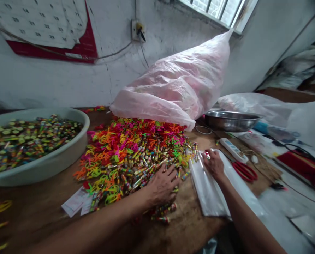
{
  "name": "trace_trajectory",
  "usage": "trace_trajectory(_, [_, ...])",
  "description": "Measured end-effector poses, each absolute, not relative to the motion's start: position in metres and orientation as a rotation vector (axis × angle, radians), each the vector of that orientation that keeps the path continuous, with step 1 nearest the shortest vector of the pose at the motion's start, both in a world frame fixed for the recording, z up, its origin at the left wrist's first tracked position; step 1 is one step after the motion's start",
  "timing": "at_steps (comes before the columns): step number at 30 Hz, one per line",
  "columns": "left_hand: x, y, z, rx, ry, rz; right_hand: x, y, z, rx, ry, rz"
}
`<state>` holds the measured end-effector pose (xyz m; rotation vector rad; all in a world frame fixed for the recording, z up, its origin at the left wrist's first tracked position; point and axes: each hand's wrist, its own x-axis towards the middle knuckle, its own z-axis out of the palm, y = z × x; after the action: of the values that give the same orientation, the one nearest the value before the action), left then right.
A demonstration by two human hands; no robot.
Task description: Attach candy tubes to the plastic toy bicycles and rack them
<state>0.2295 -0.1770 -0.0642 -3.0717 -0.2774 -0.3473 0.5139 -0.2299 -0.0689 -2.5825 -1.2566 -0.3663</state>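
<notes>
My left hand (164, 185) rests palm down on a heap of small patterned tubes (138, 169), its fingers spread. Mixed into the heap are many bright plastic pieces (107, 144) in orange, pink, green and yellow. To the right, my right hand (213, 164) has its fingers curled at the top end of a stack of clear plastic bags (210, 197). A small red and white spot shows at its fingertips; what it is, I cannot make out. Several tubes lie just left of that hand, by the bags' edge.
A pale green basin (78, 148) full of similar tubes stands at the left. Behind the heap leans a large pinkish plastic sack (178, 81). On the right are a metal bowl (230, 121), a white power strip (233, 150) and red-handled scissors (244, 171). Paper cards (74, 203) lie front left.
</notes>
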Motion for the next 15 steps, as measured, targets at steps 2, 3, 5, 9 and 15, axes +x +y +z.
trace_trajectory(2, [0.221, -0.171, -0.058, -3.088, -0.295, -0.356, 0.51, -0.229, -0.06, -2.534, -1.235, -0.405])
trace_trajectory(3, [0.217, -0.169, -0.055, -3.095, -0.298, -0.354, 0.505, -0.227, -0.055, -2.504, -1.242, -0.419])
trace_trajectory(5, [0.212, -0.166, -0.05, -3.098, -0.296, -0.357, 0.486, -0.22, -0.046, -2.44, -1.288, -0.431])
trace_trajectory(9, [0.21, -0.166, -0.049, -3.068, -0.316, -0.394, 0.422, -0.206, -0.048, -2.359, -1.401, -0.381])
trace_trajectory(15, [0.199, -0.168, -0.058, -3.013, -0.395, -0.414, 0.349, -0.202, -0.07, -2.388, -1.448, -0.304])
